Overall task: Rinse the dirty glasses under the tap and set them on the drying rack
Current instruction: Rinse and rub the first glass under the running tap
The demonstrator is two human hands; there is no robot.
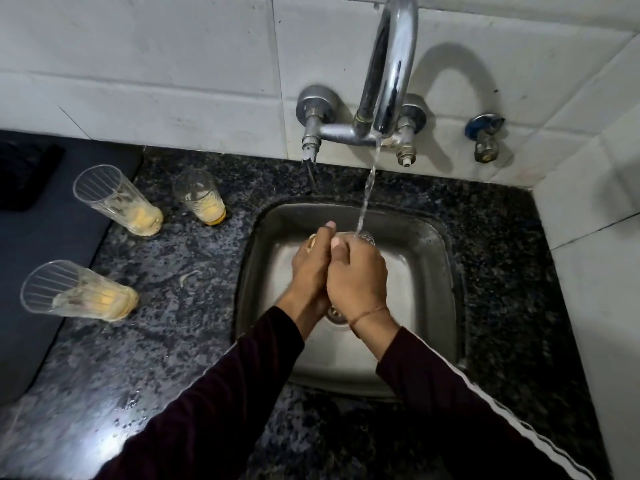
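Nearest you, two dark sleeves reach in over the speckled counter (194, 341) and meet above the sink (433, 306). Your left hand (310, 268) and right hand (356, 275) are pressed close side by side, both curled round one glass (363, 237), of which only a sliver of rim and a bit of yellowed wall show past your knuckles. You seem to hold it with both hands so the wet glass cannot slip, and over the basin so the runoff goes straight to the drain (335, 315) under your wrists. The stream (369, 188) lands just at the rim on the right side, which looks like the point of that tilt: water in, residue out.

To your left, three dirty glasses stand on the counter, well apart from the sink, each with yellow residue: a near one (78, 292), a far-left one (116, 200) and a smaller-looking one (201, 197). They appear parked there to wait their turn. So four glasses in all, one under water.

Farthest, one tap (389, 71) on the tiled wall, running, and a separate small valve (485, 136) to its right. No drying rack is in view.
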